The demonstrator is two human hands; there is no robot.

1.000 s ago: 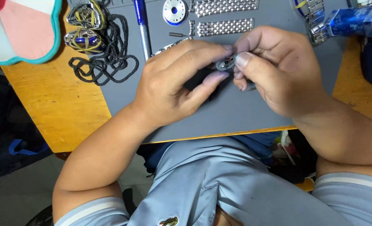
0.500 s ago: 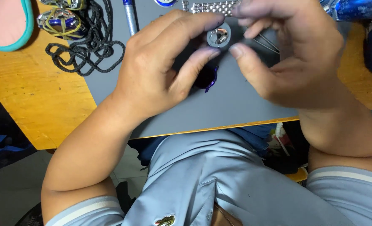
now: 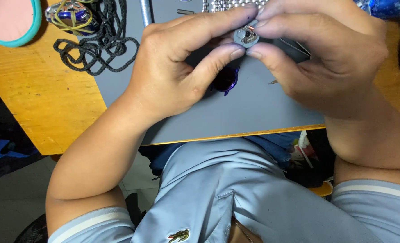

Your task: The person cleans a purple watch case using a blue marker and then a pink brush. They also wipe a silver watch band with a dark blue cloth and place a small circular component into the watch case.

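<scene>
Head view: small round watch movement (image 3: 246, 36) is pinched between both hands above far edge of grey mat (image 3: 254, 112). Left hand (image 3: 177, 72) grips from left, right hand (image 3: 330, 58) from right; blue case (image 3: 225, 79) lies just nearer.

A small round silver watch movement (image 3: 246, 36), face up, sits pinched above the grey mat.
</scene>
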